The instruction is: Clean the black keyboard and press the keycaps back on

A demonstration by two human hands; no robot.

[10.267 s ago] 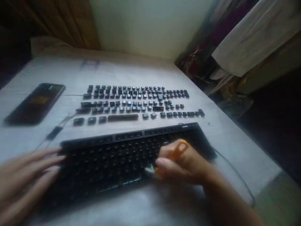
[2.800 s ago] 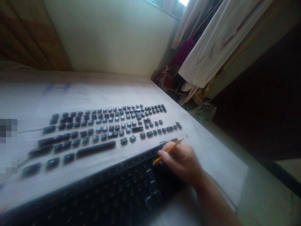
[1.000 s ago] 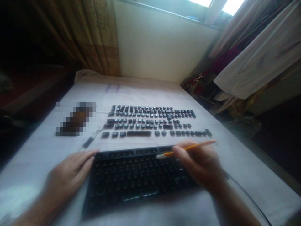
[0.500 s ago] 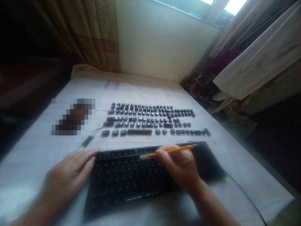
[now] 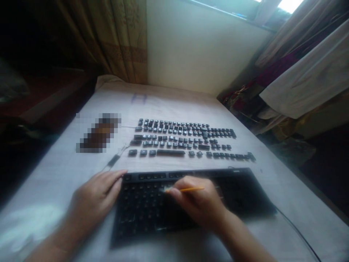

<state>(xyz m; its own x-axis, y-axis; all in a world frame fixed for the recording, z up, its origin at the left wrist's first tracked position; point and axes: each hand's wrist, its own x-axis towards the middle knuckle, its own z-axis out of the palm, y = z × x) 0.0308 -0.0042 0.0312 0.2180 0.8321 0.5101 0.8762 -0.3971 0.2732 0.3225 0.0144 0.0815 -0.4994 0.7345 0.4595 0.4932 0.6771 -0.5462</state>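
A black keyboard base (image 5: 240, 189) with its keycaps off lies at the near side of the white-covered surface. My left hand (image 5: 94, 196) holds its upper left corner, with the fingers close together along the edge. In my right hand (image 5: 200, 198), pinched between thumb and fingers, is a toothbrush (image 5: 193, 189) with a thin yellow-orange handle. Its pale bristles point left and are over the upper middle of the key field; whether they touch is too blurred to tell. The hand hides part of the keyboard's middle.
Beyond the keyboard, loose black keycaps stand in several rows, with the space bar (image 5: 170, 153) in the nearest row. A pixelated item (image 5: 99, 133) lies left of them, near a thin cord with a dark block (image 5: 113, 160). The keyboard cable (image 5: 294, 229) runs off at right.
The whole view has shifted, so most things appear farther right. My right hand has brought the toothbrush lower and toward the left over the keyboard. My left hand stays at the corner.
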